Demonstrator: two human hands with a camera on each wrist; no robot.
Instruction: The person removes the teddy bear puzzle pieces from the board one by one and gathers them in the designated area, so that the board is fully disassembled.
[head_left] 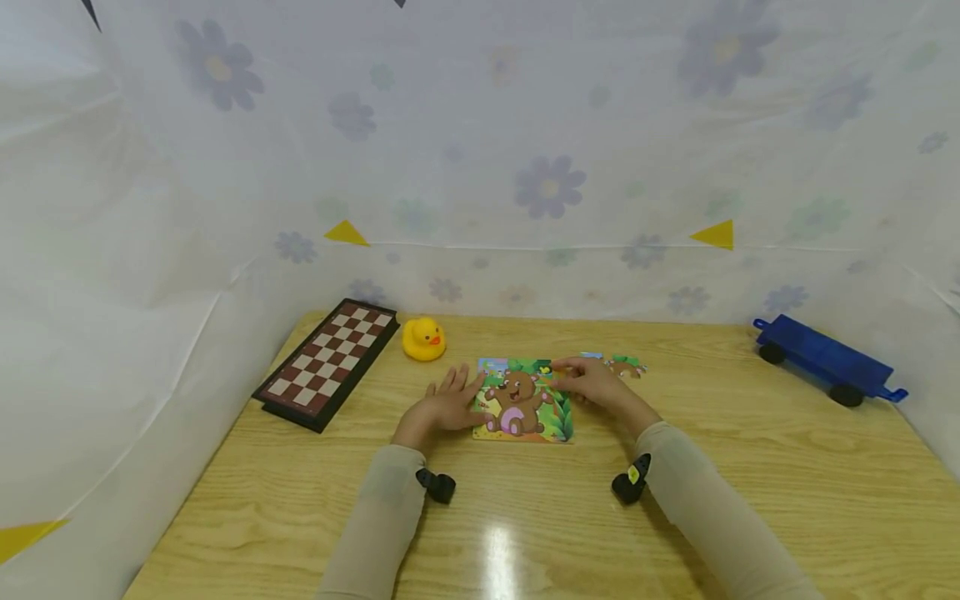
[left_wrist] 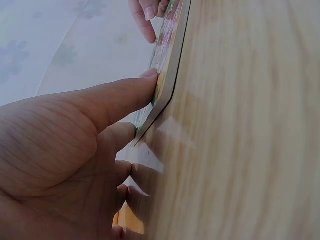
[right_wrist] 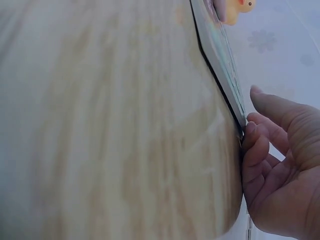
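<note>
A bear picture puzzle point(head_left: 519, 404) lies flat on the table, its thick board edge point(left_wrist: 176, 65) showing in the left wrist view. My left hand point(head_left: 452, 402) rests at the puzzle's left side with fingers spread; the thumb point(left_wrist: 125, 95) touches the puzzle's face near its border. At the upper right side is my right hand point(head_left: 592, 383), its index finger reaching over the corner. In the right wrist view the bent fingers point(right_wrist: 257, 145) meet the board's edge, while the thumb point(right_wrist: 275, 105) stands apart from them. Loose puzzle pieces point(head_left: 627, 366) lie just beyond the right hand.
A yellow rubber duck point(head_left: 424, 339) sits behind the left hand. Farther left is a black-framed checkered board point(head_left: 330, 358). A blue toy trailer point(head_left: 825, 357) with black wheels stands at the far right. White flowered sheeting point(head_left: 480, 167) encloses the wooden table point(head_left: 525, 517) at the back and sides.
</note>
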